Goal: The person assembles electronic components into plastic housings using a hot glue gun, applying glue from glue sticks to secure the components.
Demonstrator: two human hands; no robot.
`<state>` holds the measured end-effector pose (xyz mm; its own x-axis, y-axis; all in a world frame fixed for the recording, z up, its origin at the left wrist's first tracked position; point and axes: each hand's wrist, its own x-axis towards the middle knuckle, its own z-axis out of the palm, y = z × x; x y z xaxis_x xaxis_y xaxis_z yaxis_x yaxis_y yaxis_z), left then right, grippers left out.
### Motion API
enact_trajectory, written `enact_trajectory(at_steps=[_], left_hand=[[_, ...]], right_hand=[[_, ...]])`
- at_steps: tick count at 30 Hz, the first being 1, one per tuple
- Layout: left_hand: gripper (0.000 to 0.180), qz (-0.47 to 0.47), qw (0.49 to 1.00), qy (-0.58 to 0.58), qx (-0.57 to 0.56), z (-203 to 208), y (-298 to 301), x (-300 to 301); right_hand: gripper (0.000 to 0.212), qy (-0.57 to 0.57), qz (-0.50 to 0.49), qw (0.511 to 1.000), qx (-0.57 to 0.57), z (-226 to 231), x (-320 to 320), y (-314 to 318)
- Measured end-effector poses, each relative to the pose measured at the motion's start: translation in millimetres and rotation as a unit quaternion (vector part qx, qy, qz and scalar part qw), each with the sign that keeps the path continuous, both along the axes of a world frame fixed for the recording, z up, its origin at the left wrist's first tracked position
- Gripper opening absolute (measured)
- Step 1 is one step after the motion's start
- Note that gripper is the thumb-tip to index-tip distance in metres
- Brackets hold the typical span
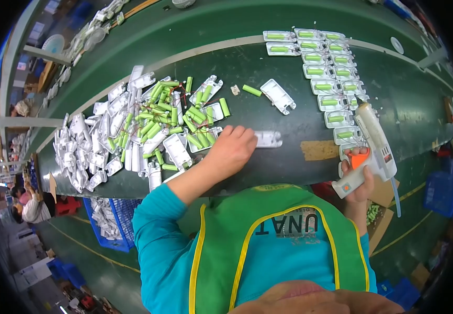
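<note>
My right hand is wrapped round the handle of a white glue gun with an orange trigger; a pale glue stick sticks out of its back end. The gun's nozzle points away, beside rows of white plastic casings, each with a green battery cell inside. Near the bench's front edge, my left hand has its fingers closed on the end of a white plastic casing. Beyond it lie a loose green cell and another white casing.
To the left spreads a heap of white casings and wired green cells. A brown tape patch marks the green bench. Below stand a blue crate of white parts and a cardboard box. Another person sits far left.
</note>
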<state>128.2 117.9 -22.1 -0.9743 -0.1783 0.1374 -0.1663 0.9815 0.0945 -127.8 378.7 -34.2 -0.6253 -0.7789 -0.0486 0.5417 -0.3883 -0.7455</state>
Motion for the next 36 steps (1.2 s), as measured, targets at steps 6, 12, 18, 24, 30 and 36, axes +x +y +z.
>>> enact_trajectory(at_steps=[6,12,18,24,30,36], left_hand=[[0.030,0.031,0.998,0.052,0.029,-13.7,-15.9,-58.3],[0.029,0.073,0.987,0.138,0.031,-8.0,-56.7,-91.3],[0.028,0.116,0.993,-0.023,0.000,-10.8,-92.0,-82.0],[0.018,0.207,0.973,-0.014,0.101,-2.6,-114.4,-76.6],[0.025,0.133,0.932,0.103,0.321,-7.9,-110.9,-106.0],[0.023,0.160,0.918,0.009,0.362,-13.0,-95.1,-107.9]], right_hand=[[0.045,0.003,0.005,1.000,-0.006,1.1,2.2,-3.1],[0.047,-0.002,0.017,1.000,-0.007,-1.1,1.8,2.4],[0.052,0.100,0.076,0.991,0.055,27.7,-9.8,-9.4],[0.055,0.122,0.184,0.963,0.153,65.6,-14.2,-62.4],[0.050,0.146,0.251,0.928,0.232,60.5,-11.8,-100.4],[0.045,0.159,0.227,0.923,0.265,51.4,-15.5,-94.9]])
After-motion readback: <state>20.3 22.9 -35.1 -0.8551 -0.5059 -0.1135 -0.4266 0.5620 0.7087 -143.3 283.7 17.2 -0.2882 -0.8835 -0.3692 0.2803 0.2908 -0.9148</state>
